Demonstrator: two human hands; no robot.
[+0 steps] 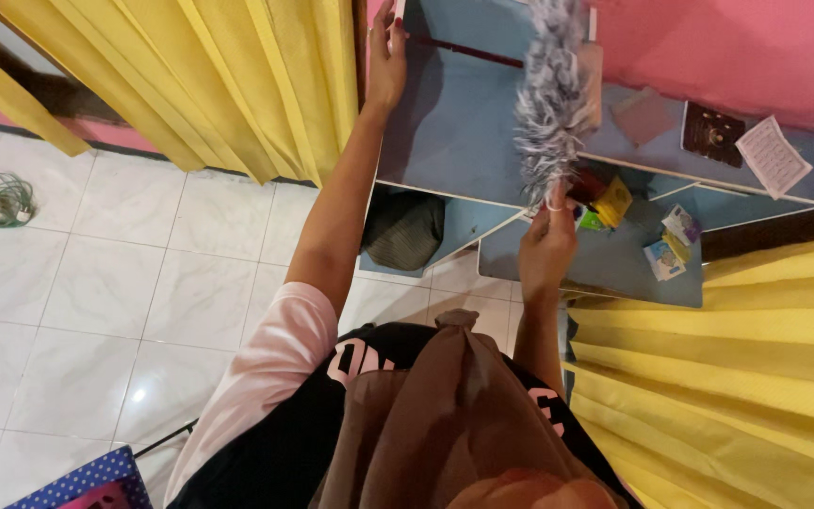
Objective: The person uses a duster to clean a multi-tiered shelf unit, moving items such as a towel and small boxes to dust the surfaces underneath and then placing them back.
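Grey and white fluff fills the middle of the scene: a feather duster (550,104) lies across the top of a blue shelf (454,132), its handle end pinched in the closed fingers of the right hand (546,247). The left hand (386,58) reaches further along the shelf top, fingers bent over its far edge; whether it grips anything there I cannot tell. A dark red stick (468,51) rests on the same surface, just beside that hand. On the lower blue shelf (614,269), a yellow packet (614,200) sits near the duster's handle, and a few small printed packets (673,247) lie together toward the right. A dark striped bag (405,231) fills the open compartment below the top. Yellow curtains (237,85) hang on both sides.
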